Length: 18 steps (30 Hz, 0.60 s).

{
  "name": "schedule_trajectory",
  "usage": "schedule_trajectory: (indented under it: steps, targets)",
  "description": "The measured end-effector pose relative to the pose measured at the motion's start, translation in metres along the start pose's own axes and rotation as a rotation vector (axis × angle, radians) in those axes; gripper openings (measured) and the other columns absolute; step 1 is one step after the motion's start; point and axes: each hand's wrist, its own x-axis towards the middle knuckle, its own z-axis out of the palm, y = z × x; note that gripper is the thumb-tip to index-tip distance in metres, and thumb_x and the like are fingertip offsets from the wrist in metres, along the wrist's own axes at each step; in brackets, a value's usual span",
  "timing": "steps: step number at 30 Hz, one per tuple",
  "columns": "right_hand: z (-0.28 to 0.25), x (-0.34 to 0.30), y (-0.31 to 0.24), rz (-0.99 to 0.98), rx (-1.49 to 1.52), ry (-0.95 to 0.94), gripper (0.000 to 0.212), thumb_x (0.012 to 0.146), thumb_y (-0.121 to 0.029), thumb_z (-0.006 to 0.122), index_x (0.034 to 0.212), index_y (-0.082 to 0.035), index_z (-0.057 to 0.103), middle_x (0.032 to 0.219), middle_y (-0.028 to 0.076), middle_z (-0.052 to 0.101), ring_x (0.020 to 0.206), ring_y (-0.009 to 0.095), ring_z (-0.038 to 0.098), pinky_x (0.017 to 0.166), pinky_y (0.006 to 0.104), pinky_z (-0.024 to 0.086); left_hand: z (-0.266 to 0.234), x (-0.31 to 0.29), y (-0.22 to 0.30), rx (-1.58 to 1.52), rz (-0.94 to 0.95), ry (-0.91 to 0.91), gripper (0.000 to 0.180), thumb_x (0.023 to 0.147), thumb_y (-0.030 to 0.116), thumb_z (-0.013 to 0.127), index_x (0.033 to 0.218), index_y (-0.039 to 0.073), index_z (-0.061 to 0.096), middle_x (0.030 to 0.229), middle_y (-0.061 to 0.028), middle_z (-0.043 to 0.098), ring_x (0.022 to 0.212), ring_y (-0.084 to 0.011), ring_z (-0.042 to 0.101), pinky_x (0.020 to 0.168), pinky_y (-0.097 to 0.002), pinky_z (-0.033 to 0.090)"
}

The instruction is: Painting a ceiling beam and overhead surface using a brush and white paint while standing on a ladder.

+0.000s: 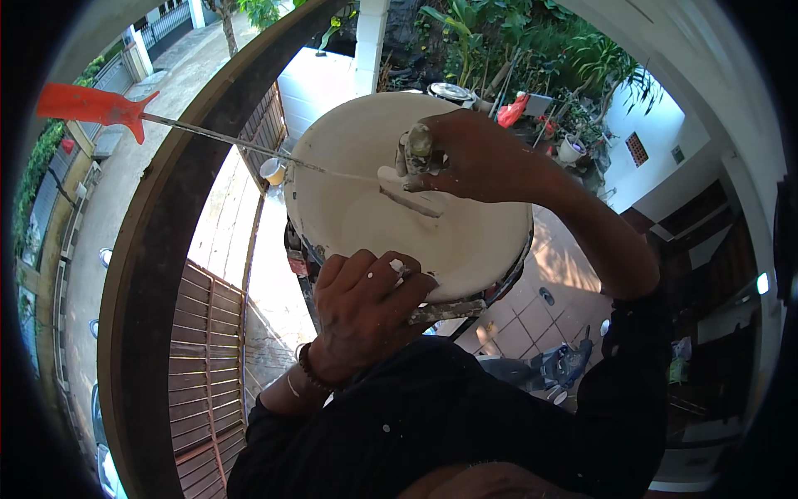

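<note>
In front of me is a large round bucket, coated inside with cream-white paint. My right hand is closed over it around a paint-caked handle with a rounded greenish-grey end. Below those fingers a whitish flat piece with a dark edge shows; its kind is unclear. A thin metal rod with an orange-red handle reaches from the left across the rim into the bucket. At the near rim my left hand, spotted with white, is closed, fingers curled over the edge. A paint-crusted strip lies beside it.
A dark curved beam rises on my left, with a brown slatted gate beyond it. Far below, a motorbike stands on floor tiles. Plants and a white wall are at the back.
</note>
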Motion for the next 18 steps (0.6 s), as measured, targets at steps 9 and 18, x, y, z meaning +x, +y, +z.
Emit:
schedule_trajectory:
  steps: [9,18]
  targets:
    - [0.041,0.028,0.007,0.199,0.057,-0.370,0.031,0.081,-0.033,0.078,0.098,-0.007,0.074,0.091,0.017,0.072,0.087,0.037,0.069,0.080,0.0459,0.053,-0.005,-0.003,0.002,0.000,-0.021,-0.034,0.038,0.056,0.034,0.083,0.089,0.019,0.073,0.094,0.0044,0.064,0.076,-0.0163,0.054,0.066,-0.0351,0.036]
    - [0.006,0.040,-0.006,0.108,-0.324,-0.519,0.020,0.078,-0.024,0.073,0.093,-0.012,0.077,0.089,0.013,0.074,0.087,0.033,0.071,0.078,0.0450,0.055,-0.004,-0.003,0.004,-0.032,-0.030,-0.038,0.038,0.061,0.033,0.081,0.095,0.019,0.073,0.095,0.0041,0.063,0.077,-0.0151,0.056,0.067,-0.0339,0.037]
